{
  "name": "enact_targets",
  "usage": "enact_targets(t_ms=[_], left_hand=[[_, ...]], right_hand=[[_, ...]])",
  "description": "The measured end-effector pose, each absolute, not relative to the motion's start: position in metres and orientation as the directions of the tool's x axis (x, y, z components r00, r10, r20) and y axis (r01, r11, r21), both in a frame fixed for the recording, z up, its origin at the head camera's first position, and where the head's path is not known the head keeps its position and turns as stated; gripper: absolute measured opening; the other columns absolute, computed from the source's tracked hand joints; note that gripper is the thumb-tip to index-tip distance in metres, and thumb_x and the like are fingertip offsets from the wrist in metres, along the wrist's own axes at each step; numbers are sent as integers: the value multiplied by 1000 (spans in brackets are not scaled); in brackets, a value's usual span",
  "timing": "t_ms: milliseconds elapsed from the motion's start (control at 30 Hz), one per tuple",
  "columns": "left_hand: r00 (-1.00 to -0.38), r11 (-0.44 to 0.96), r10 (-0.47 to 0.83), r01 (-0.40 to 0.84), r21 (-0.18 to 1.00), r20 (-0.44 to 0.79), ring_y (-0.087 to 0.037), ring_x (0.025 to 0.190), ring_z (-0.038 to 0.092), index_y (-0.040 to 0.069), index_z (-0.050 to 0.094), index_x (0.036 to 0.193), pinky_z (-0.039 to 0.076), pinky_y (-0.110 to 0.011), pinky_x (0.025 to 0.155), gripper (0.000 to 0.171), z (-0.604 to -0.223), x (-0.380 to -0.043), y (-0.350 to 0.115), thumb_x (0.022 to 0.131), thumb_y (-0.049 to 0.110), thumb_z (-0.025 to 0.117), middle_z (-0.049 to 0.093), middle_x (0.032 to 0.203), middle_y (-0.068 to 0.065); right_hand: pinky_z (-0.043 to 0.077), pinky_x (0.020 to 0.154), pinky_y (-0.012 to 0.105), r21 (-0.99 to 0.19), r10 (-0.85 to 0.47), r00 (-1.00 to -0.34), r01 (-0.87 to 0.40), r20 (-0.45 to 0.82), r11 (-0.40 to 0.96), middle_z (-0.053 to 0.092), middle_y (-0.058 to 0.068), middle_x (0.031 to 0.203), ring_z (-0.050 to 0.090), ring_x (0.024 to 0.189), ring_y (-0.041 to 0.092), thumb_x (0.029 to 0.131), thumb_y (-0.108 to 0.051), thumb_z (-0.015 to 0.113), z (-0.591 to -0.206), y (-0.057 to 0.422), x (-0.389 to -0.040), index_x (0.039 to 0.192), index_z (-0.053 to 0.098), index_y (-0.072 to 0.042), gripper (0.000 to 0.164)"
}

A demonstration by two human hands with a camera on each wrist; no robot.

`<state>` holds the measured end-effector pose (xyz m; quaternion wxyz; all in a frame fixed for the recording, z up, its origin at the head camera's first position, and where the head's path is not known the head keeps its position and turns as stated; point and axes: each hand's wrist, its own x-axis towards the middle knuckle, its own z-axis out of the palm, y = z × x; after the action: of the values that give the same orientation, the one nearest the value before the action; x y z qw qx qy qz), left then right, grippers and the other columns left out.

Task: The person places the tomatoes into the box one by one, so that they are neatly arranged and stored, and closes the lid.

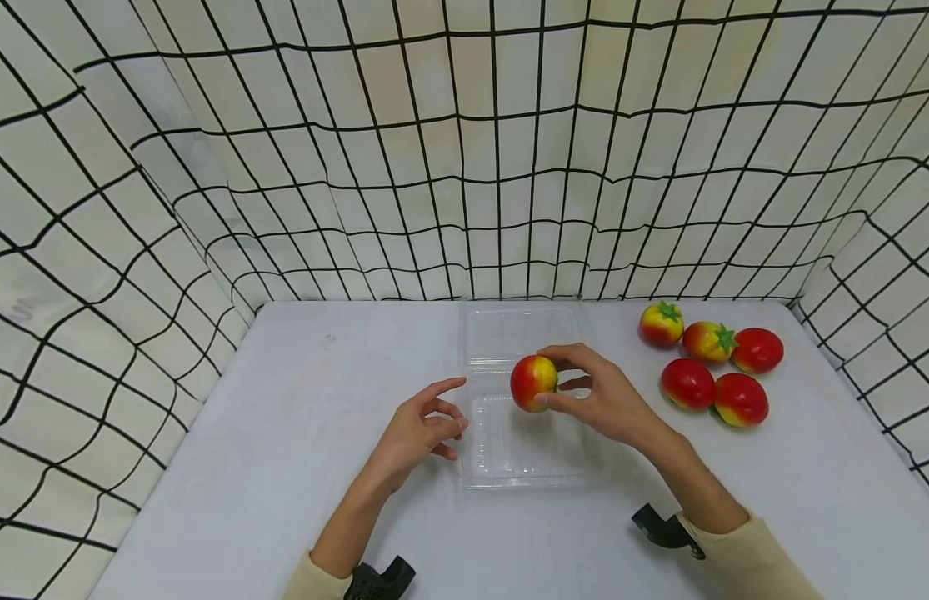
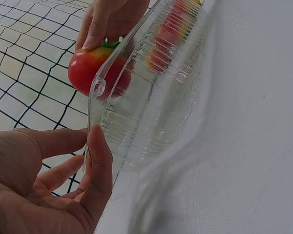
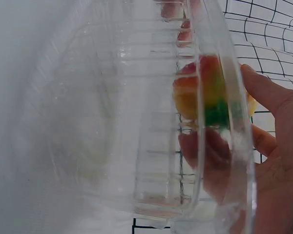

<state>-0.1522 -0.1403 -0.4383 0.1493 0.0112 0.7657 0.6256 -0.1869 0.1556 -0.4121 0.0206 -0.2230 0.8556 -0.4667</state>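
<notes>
- Left hand (image 1: pixel 419 427): loosely bent, thumb and index apart, beside container; contact unclear.
- Clear container (image 1: pixel 509 482): open on surface (image 1: pixel 322 358).
- Red-yellow fruit (image 1: pixel 531 383): above container, pinched in right hand's (image 1: pixel 602 396) fingers.
- Five similar fruits (image 1: pixel 687 384): grouped far right.

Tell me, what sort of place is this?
Probably a recording or test booth: black netting rises behind and beside a white table, and a black device sits by each sleeve.
</notes>
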Motion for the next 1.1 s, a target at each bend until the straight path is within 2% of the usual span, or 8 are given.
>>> enact_targets(t_ms=[433, 600, 767, 1100], left_hand=[[-956, 201, 190, -186, 962, -225, -24, 82, 69, 18, 52, 153, 62, -28, 63, 63, -438, -152, -139, 94, 7, 73, 65, 106, -12], [-955, 195, 189, -193, 962, -230, -24, 82, 69, 20, 50, 154, 63, -28, 64, 65, -438, -152, -139, 95, 7, 72, 65, 106, -12], [-954, 195, 189, -195, 961, -232, -25, 83, 69, 22, 47, 157, 63, -28, 65, 67, -438, -151, -140, 96, 9, 72, 66, 107, -13], [-952, 202, 197, -194, 960, -233, -25, 83, 69, 23, 45, 158, 63, -28, 65, 68, -439, -153, -140, 96, 10, 72, 66, 107, -13]], right_hand=[[62, 98, 44, -805, -406, -900, -354, 156, 476, 63, 7, 141, 65, 119, 25, 86, -29, 86, -417, 148, -185, 145, 57, -16, 67], [62, 98, 41, -811, -410, -900, -348, 148, 471, 63, 8, 141, 65, 120, 26, 87, -25, 85, -421, 146, -186, 146, 55, -13, 68], [61, 98, 37, -819, -415, -900, -336, 133, 466, 62, 8, 142, 65, 121, 26, 88, -24, 84, -422, 142, -185, 147, 54, -15, 67], [61, 100, 43, -818, -411, -906, -312, 103, 484, 61, 11, 144, 61, 129, 29, 89, -21, 83, -423, 137, -183, 146, 52, -12, 65]])
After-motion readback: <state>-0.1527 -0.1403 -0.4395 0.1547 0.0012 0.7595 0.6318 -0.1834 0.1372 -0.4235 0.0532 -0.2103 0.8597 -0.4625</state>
